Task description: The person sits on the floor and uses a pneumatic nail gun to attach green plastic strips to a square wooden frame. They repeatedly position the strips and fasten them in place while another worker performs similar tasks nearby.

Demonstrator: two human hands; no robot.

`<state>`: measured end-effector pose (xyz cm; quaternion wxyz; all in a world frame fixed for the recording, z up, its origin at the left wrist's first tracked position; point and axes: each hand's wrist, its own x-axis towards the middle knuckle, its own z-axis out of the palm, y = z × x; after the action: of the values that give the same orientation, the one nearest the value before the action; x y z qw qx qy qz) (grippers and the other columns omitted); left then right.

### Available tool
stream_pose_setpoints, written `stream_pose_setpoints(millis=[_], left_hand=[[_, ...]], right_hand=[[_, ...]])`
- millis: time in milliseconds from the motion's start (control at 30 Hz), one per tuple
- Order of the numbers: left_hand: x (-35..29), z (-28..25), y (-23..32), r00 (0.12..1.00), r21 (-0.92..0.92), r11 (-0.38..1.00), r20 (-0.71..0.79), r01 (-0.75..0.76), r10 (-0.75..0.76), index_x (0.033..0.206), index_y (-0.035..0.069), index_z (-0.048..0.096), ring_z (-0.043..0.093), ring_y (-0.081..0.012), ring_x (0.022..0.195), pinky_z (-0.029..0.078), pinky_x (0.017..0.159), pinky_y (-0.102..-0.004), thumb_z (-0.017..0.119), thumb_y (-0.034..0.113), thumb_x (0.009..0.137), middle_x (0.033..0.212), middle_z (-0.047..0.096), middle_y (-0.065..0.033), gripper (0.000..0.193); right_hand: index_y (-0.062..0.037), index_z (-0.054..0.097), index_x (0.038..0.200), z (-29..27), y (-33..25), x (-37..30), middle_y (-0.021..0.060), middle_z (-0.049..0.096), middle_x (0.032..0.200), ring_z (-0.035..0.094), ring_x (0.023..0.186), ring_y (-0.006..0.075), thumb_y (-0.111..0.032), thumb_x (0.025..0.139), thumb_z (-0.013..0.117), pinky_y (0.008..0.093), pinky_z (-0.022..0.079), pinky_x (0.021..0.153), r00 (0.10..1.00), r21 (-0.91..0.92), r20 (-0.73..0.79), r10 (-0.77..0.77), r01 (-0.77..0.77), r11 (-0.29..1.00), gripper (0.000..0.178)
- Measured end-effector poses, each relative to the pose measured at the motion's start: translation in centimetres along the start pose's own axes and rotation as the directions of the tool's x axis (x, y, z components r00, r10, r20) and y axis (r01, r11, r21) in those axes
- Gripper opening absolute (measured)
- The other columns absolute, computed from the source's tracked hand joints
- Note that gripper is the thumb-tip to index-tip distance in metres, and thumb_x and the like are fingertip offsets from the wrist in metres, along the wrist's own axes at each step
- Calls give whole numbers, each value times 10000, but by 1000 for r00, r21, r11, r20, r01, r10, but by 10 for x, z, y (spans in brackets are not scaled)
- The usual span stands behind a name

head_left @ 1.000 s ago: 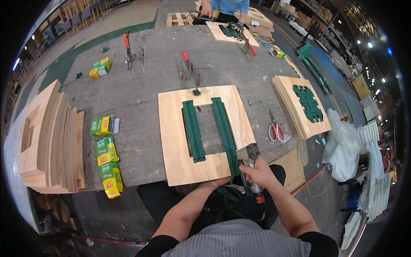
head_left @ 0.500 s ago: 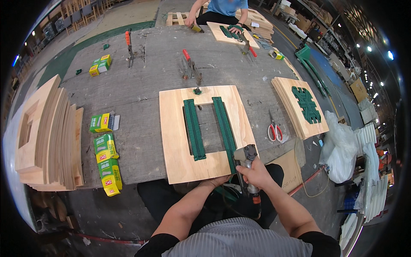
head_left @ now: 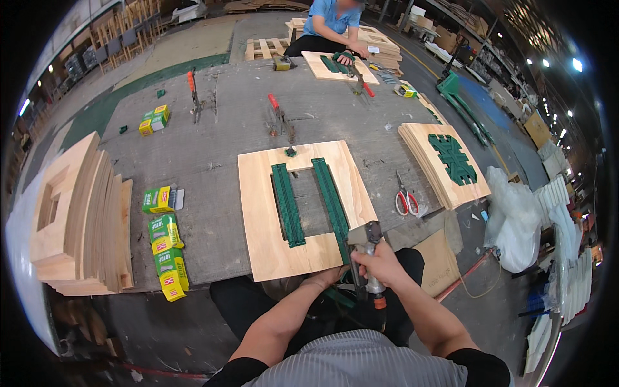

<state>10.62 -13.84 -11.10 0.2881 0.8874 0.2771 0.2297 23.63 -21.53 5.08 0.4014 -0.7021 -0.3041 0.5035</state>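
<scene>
My right hand (head_left: 382, 266) is closed around a metal air staple gun (head_left: 369, 237). Its nose sits at the near right edge of a wooden frame (head_left: 284, 263), over the end of a green webbing strap (head_left: 330, 201). A second green strap (head_left: 287, 205) spans the frame's opening to the left. My left hand (head_left: 324, 277) is at the frame's near edge beside the right strap. Its fingers are curled and partly hidden below the edge, so what they hold cannot be made out. A red-handled toggle clamp (head_left: 281, 122) presses on the frame's far edge.
Stacked wooden frames (head_left: 84, 219) stand left, beside green-yellow boxes (head_left: 166, 233). Red-handled scissors (head_left: 406, 198) lie right of the frame, near stacked panels (head_left: 445, 168) topped with green webbing. Opposite, a co-worker (head_left: 332, 26) handles another panel (head_left: 342, 67). Another clamp (head_left: 193, 90) stands far left.
The view has shifted slightly. My hands and the staple gun stay at the frame's near edge. The co-worker's hand has left a tool, now lying on the table, and moved to the panel.
</scene>
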Motion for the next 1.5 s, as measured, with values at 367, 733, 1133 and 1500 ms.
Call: stream_pose_setpoints(millis=[367, 733, 1133, 1500], left_hand=[[-39, -30, 65, 837, -755, 369, 444, 542, -319, 1228, -22, 690, 717, -196, 989, 561, 888, -313, 536, 237, 1099, 1120, 760, -110, 328], [98, -121, 34, 718, -694, 289, 469, 660, -514, 1185, -12, 657, 685, -175, 743, 568, 626, -324, 544, 281, 1087, 1036, 763, -103, 330], [116, -102, 2, 660, -674, 184, 564, 715, -496, 1159, -20, 670, 686, -217, 754, 554, 551, -392, 546, 266, 1080, 1038, 772, -115, 322], [119, -102, -4, 674, -682, 183, 578, 709, -460, 1143, -25, 680, 708, -218, 767, 571, 566, -381, 552, 258, 1078, 1035, 774, -120, 317]], right_hand=[[-52, 583, 1109, -64, 14, -35, 21, 635, 812, 578, 525, 114, -103, 960, 723, 286, 465, 451, 957, 175, -265, -115, 166, 970, 211], [-41, 519, 1234, -46, 7, -17, 23, 634, 815, 601, 568, 104, -156, 959, 731, 277, 479, 483, 990, 94, -79, -116, 123, 988, 367], [-3, 497, 1311, -22, -15, 7, 56, 652, 811, 630, 575, 126, -160, 947, 730, 307, 516, 517, 999, -91, -21, -33, 31, 995, 460], [8, 421, 1418, -11, 9, 22, 179, 704, 1040, 719, 844, 283, -200, 903, 766, 387, 565, 758, 989, -355, -101, -105, 63, 933, 654]])
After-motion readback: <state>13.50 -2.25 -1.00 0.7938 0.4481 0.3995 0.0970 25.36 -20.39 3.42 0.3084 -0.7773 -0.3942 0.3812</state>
